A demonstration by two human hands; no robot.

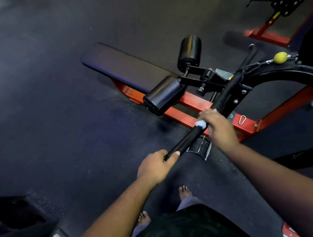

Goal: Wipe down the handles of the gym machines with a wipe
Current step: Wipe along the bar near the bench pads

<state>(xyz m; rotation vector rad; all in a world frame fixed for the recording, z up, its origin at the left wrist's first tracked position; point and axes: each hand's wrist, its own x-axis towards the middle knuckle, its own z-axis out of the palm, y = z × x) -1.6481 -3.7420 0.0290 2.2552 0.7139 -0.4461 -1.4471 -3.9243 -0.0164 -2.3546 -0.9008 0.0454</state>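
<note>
Now left hand (157, 167) grips handle (187, 140) end; right hand (217, 127) clasps wipe (201, 124) around it.

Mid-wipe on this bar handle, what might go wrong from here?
The left hand covers the handle end, so that patch may go unwiped. The wipe is bunched small under the right hand; it could miss the bar's underside. Bare feet stand near the red frame, a stubbing risk.

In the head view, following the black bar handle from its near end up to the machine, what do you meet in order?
Left hand gripping the bar handle at its near end → white wipe → right hand wrapped round the handle → yellow ball on the cable.
</note>
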